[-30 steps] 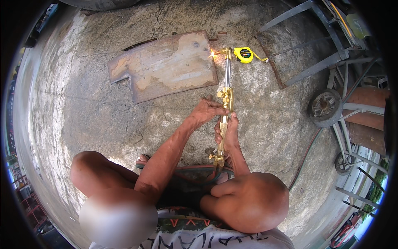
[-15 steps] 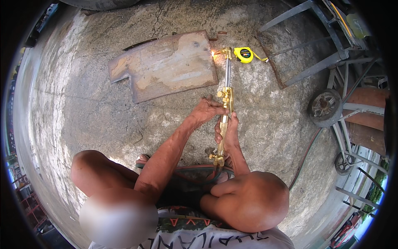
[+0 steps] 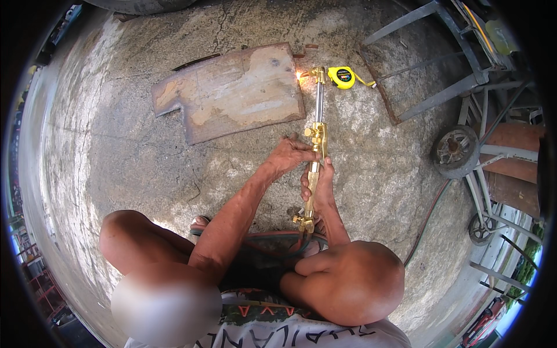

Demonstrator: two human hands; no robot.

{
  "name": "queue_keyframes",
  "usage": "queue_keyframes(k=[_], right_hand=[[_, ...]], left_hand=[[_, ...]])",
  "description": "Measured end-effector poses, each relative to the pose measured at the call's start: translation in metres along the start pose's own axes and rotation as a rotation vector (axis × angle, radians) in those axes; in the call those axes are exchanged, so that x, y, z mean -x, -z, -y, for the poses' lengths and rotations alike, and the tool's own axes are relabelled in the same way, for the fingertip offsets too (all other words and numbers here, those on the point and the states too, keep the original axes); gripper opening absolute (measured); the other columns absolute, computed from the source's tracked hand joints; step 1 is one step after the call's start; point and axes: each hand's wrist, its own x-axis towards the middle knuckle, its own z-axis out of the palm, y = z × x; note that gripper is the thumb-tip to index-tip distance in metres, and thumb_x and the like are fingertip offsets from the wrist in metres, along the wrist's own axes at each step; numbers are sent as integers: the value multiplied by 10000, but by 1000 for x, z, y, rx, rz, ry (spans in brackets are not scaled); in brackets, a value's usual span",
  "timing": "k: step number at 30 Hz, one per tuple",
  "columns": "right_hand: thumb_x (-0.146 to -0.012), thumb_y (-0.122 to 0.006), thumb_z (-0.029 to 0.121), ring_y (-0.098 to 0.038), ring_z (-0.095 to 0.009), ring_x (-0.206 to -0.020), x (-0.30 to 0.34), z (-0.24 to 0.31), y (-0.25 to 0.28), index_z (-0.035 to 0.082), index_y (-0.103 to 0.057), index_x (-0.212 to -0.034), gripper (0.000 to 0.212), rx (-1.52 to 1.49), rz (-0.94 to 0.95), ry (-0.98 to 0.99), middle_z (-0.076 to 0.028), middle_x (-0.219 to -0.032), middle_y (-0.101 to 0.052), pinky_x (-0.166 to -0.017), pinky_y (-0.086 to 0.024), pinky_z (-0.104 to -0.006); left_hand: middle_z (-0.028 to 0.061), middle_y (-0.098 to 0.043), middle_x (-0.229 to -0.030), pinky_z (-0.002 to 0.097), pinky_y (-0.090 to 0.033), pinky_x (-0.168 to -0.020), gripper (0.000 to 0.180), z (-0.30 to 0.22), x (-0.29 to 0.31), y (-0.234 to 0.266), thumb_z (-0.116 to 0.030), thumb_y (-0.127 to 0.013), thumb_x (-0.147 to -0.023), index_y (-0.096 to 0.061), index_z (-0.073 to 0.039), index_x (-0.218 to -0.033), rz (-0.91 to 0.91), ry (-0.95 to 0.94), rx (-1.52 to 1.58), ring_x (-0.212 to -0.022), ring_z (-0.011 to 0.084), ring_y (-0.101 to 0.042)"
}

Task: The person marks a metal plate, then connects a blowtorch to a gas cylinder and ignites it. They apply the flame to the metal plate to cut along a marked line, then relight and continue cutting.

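My right hand (image 3: 321, 184) is wrapped round the brass handle of a cutting torch (image 3: 318, 107). Further up the same handle, my left hand (image 3: 288, 154) grips the torch, its fingertips at the shaft just below the valve knobs. The torch points away from me, and its bent head lies beside the right edge of a rusty steel plate (image 3: 238, 93). A bright orange glow (image 3: 299, 75) burns between the nozzle and that edge. The plate lies on the concrete, with a notch at its lower left corner.
Right of the torch head lies a yellow tape measure (image 3: 342, 78), its blade partly out. A grey metal frame (image 3: 438, 100) stands at the far right, above a wheeled cart (image 3: 455, 151). Red and green hoses (image 3: 426, 223) run across the floor past my feet.
The glow at the plate's edge is a tighter, brighter spot now. My hands and the torch have hardly moved.
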Motion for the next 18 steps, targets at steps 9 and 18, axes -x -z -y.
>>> queue_keyframes(k=[9,18], right_hand=[[-923,-207,772,-361,-119,-352,-1,-1,1,103,-467,-810,726,-12,-17,-16,-16,-545,-426,-330,-311,-285],[-920,-206,777,-361,-118,-348,-1,-1,0,103,-468,-811,731,-6,-12,-15,-12,-537,-426,-323,-309,-281]], left_hand=[[236,-579,-1355,489,-173,-1217,553,4,-3,-2,-426,-816,-764,-733,-38,-1149,-21,17,1,-1505,386,-134],[147,-599,-1368,448,-164,-1218,648,4,-1,0,-586,-728,-784,-721,-86,-1196,22,-3,-106,-1462,412,-217]])
